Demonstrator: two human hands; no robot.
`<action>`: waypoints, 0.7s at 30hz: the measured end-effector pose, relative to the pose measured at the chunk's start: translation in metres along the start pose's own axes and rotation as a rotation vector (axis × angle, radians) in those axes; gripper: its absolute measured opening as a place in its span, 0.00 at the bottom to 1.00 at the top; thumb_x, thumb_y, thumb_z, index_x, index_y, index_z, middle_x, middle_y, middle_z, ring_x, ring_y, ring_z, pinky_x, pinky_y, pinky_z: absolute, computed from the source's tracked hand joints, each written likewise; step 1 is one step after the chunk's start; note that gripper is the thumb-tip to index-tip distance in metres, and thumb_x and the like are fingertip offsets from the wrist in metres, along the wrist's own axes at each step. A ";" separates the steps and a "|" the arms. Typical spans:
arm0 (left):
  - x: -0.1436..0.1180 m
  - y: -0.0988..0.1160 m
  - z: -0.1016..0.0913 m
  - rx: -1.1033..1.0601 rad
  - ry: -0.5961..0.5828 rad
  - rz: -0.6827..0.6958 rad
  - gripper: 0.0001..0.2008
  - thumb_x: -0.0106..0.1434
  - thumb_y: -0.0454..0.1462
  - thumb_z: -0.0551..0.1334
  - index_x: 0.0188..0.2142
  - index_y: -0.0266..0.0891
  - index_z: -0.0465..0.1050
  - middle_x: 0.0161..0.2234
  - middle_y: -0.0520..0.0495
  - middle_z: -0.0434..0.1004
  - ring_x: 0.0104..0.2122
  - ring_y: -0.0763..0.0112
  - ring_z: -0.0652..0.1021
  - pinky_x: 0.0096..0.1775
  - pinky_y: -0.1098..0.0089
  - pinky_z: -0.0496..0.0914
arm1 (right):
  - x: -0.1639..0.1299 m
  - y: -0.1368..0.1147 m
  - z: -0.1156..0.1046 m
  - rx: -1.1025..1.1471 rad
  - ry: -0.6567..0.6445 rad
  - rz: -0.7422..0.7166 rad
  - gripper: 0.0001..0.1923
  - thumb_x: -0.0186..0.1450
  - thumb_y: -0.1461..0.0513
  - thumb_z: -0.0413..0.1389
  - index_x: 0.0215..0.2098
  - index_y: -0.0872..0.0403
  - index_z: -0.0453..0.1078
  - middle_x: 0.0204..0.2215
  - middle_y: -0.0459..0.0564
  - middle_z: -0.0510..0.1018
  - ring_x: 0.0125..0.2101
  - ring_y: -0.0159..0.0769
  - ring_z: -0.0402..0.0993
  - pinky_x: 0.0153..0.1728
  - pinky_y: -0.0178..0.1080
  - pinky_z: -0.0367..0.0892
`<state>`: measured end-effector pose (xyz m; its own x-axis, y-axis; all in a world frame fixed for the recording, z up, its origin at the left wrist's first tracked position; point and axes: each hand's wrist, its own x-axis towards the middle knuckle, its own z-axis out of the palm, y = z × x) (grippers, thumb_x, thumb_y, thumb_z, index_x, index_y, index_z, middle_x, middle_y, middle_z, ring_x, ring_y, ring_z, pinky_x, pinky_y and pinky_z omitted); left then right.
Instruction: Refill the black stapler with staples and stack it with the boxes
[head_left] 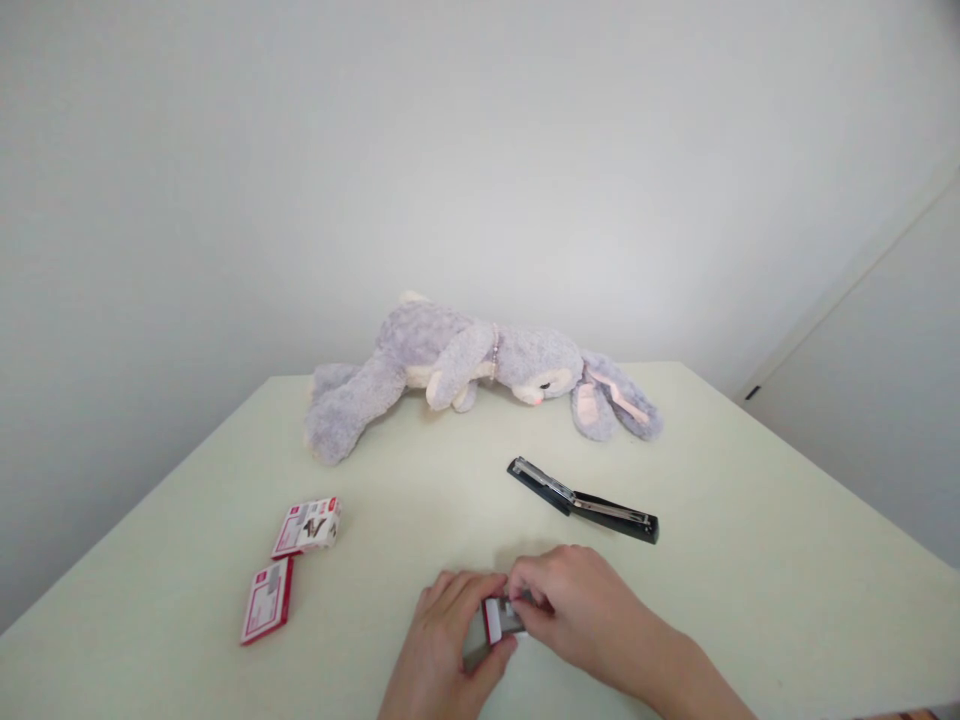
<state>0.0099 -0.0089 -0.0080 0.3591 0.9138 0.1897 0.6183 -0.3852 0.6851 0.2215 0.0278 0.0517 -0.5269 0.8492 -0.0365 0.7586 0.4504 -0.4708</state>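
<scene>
Near the table's front edge my left hand (442,640) grips a small red-and-white staple box (496,618) from the left. My right hand (574,605) pinches at the box's open end from the right, fingers curled over it. What lies inside the box is hidden by my fingers. A black stapler (583,500) lies swung fully open and flat on the pale green table (750,560), just beyond my right hand.
Two more red-and-white staple boxes lie at the left: one (307,526) farther back, one (267,600) nearer. A grey plush rabbit (465,365) lies on its side across the back of the table. White walls stand behind and to the right.
</scene>
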 end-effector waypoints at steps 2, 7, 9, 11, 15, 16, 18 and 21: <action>0.000 -0.001 0.000 0.000 0.004 -0.011 0.22 0.61 0.34 0.69 0.54 0.48 0.74 0.50 0.46 0.81 0.49 0.57 0.78 0.51 0.55 0.73 | -0.010 0.005 -0.002 0.139 0.044 0.033 0.06 0.67 0.63 0.56 0.36 0.48 0.76 0.24 0.41 0.77 0.26 0.32 0.71 0.29 0.33 0.57; 0.001 -0.003 0.000 0.001 0.005 -0.004 0.23 0.61 0.34 0.69 0.56 0.49 0.73 0.50 0.46 0.81 0.50 0.57 0.78 0.53 0.55 0.73 | -0.041 0.022 0.008 0.409 0.180 0.169 0.07 0.71 0.58 0.54 0.38 0.50 0.73 0.25 0.42 0.74 0.26 0.32 0.69 0.28 0.33 0.61; 0.000 -0.003 0.001 0.004 0.009 0.004 0.22 0.62 0.34 0.69 0.55 0.49 0.74 0.50 0.46 0.81 0.50 0.57 0.78 0.53 0.55 0.74 | -0.049 0.029 0.014 0.422 0.248 0.174 0.10 0.73 0.56 0.53 0.38 0.50 0.74 0.29 0.44 0.75 0.29 0.33 0.70 0.30 0.33 0.62; -0.001 -0.002 0.002 0.009 0.037 -0.001 0.23 0.61 0.33 0.69 0.55 0.49 0.74 0.51 0.46 0.80 0.51 0.57 0.77 0.54 0.55 0.74 | -0.054 0.037 0.018 0.399 0.286 0.169 0.12 0.74 0.55 0.53 0.38 0.50 0.75 0.32 0.46 0.75 0.31 0.34 0.71 0.31 0.34 0.62; -0.007 -0.003 0.004 0.039 0.142 -0.038 0.25 0.60 0.36 0.71 0.56 0.50 0.75 0.50 0.44 0.76 0.49 0.56 0.76 0.52 0.55 0.75 | -0.066 0.053 0.019 0.367 0.312 0.231 0.13 0.75 0.55 0.51 0.47 0.50 0.76 0.34 0.47 0.73 0.31 0.35 0.71 0.31 0.36 0.63; -0.009 -0.003 0.004 0.051 0.147 -0.041 0.23 0.61 0.38 0.70 0.56 0.50 0.75 0.49 0.44 0.76 0.48 0.57 0.77 0.51 0.55 0.76 | -0.069 0.057 0.017 0.363 0.310 0.251 0.15 0.75 0.55 0.50 0.51 0.50 0.75 0.34 0.48 0.73 0.30 0.35 0.71 0.31 0.36 0.64; -0.013 -0.006 0.003 0.081 0.150 -0.050 0.22 0.64 0.41 0.69 0.57 0.49 0.74 0.48 0.43 0.75 0.47 0.58 0.77 0.50 0.56 0.76 | -0.076 0.062 0.013 0.353 0.282 0.275 0.18 0.75 0.55 0.50 0.59 0.50 0.72 0.36 0.49 0.73 0.30 0.35 0.71 0.31 0.36 0.65; -0.018 -0.009 0.000 0.136 0.165 -0.078 0.23 0.62 0.41 0.70 0.56 0.48 0.74 0.48 0.43 0.74 0.47 0.57 0.78 0.50 0.56 0.76 | -0.081 0.064 0.004 0.337 0.201 0.248 0.24 0.70 0.56 0.57 0.64 0.48 0.69 0.43 0.51 0.74 0.36 0.37 0.74 0.38 0.37 0.69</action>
<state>-0.0022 -0.0216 -0.0174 0.1939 0.9459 0.2600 0.7324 -0.3160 0.6031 0.3110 -0.0139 0.0211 -0.2355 0.9715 -0.0283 0.6678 0.1406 -0.7309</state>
